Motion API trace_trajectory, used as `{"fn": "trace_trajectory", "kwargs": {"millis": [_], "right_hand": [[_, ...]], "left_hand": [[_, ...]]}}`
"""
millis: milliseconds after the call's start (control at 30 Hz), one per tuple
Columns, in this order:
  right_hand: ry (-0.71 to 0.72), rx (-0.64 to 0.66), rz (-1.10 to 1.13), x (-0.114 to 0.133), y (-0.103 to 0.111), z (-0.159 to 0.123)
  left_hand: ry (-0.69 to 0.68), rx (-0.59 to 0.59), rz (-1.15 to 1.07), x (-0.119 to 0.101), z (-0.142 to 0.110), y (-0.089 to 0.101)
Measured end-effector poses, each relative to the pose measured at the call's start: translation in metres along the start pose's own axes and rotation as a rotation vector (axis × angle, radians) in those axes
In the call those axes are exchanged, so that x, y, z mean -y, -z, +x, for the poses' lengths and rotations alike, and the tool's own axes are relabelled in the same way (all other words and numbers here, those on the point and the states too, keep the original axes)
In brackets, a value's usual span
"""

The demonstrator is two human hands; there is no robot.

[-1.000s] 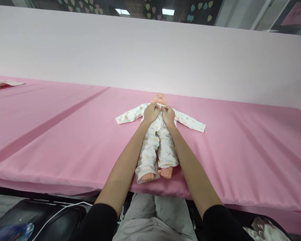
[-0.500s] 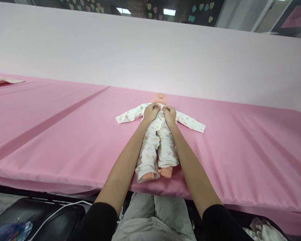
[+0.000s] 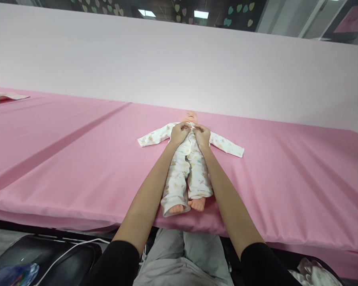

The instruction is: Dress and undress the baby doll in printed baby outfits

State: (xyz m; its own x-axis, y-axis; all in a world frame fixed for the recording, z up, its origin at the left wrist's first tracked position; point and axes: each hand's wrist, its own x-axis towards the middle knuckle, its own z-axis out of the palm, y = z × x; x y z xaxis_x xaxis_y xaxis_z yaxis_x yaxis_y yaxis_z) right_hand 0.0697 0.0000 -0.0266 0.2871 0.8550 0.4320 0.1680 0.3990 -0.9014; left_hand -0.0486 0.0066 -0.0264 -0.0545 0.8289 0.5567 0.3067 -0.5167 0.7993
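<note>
Left hand (image 3: 179,134) and right hand (image 3: 202,136) pinch the printed shirt (image 3: 185,148), the pink sign (image 3: 352,19) illegible.

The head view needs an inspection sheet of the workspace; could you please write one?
Surface: pink cover, creased in places.
Job's things: doll, face up, in printed white clothes; sleeves spread, feet toward the person.
Hands: left hand and right hand at the clothes' neckline, fingers bent; exact grip too small to tell.
Clutter: pale cloth, far left; crumpled fabric, lower right.
Cables: white cable across something black, lower left.
Surroundings: white partition behind the doll; heart shapes beyond.
</note>
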Motion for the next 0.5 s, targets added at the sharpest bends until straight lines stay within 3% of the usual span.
{"fn": "trace_trajectory", "kwargs": {"millis": [267, 500], "right_hand": [[0.027, -0.025, 0.161, 0.009, 0.000, -0.007], [0.055, -0.041, 0.103, 0.009, 0.000, -0.010]], "left_hand": [[0.019, 0.002, -0.079, -0.001, 0.000, 0.000], [0.036, -0.004, -0.108, -0.004, -0.001, 0.001]]}}
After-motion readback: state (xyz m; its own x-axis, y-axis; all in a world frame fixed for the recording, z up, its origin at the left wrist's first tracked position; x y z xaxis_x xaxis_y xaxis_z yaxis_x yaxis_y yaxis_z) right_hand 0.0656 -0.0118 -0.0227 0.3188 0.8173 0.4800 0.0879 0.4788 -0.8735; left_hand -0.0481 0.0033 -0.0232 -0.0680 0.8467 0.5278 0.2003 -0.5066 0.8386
